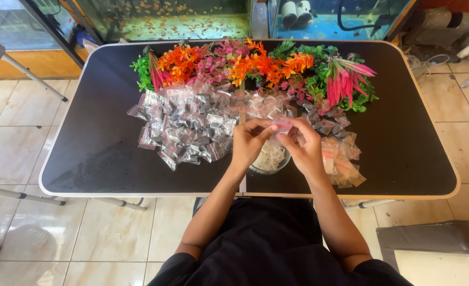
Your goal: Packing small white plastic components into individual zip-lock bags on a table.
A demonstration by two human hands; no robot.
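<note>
My left hand [249, 141] and my right hand [301, 143] meet above the table's front middle, both pinching one small clear plastic bag [281, 126] between thumbs and fingertips. Right under the hands stands a small round bowl [269, 160] of white pieces. A big heap of filled clear little bags [189, 127] lies to the left of my hands. A smaller pile of flat bags with orange edges [341, 159] lies to the right of my right hand.
The black folding table [102, 153] has a white rim. Orange, pink, red and green artificial plants [255, 66] lie in a row along its far side. Glass fish tanks [186, 18] stand behind. Tiled floor, a chair leg at left [33, 74], a grey box at lower right [435, 238].
</note>
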